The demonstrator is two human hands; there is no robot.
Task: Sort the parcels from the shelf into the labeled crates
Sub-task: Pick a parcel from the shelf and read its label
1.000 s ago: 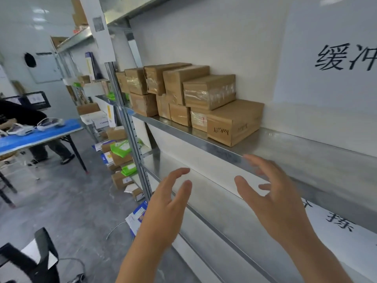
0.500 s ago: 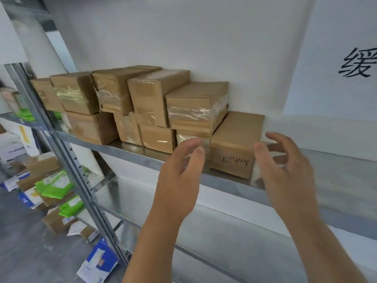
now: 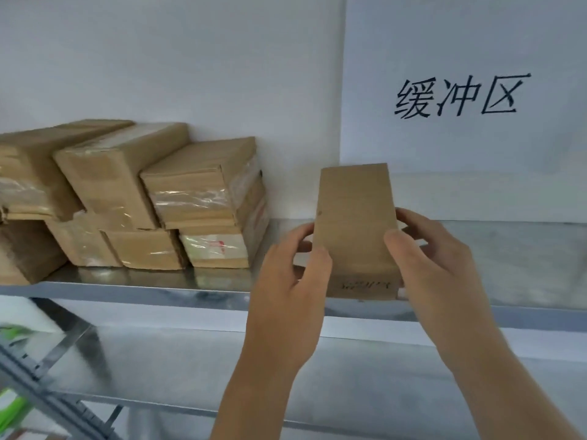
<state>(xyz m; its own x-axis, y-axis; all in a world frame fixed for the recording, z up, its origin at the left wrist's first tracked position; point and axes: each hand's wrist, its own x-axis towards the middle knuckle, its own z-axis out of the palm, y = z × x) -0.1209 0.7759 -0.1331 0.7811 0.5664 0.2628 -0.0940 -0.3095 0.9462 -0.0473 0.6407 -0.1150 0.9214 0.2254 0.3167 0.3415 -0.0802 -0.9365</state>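
Both hands are on one plain brown cardboard parcel [image 3: 355,230] at the front edge of the upper steel shelf [image 3: 508,249], set apart to the right of the stacked parcels [image 3: 136,198]. Left hand [image 3: 292,281] grips its left side, thumb laid on the top face near the front corner, fingers curled round the side wall; right hand [image 3: 435,268] mirrors that on the right, thumb on top, fingers wrapped round the far side. So both are closed round the box, w/ nothing else held. Can't tell if its base is resting on the shelf or just lifted off; the front end w/ dark printed lettering sits about level w/ the shelf lip. Handling, as a guess: stiff corrugated carton, flat faces, won't deform under a side squeeze; small enough that it's prob. light to moderate, though the contents are unknown, so weight could surprise. Bare card isn't slippery, unlike the tape-wrapped boxes in the stack, which look glossier and may slide more. Best hold is what's already there: opposite long sides, near the front half, thumbs over the top to stop tipping. A white sign [image 3: 457,93] reading 缓冲区 hangs on the wall behind. No crates in view, so the destination can't be judged; no shipping label is visible on this box's top.
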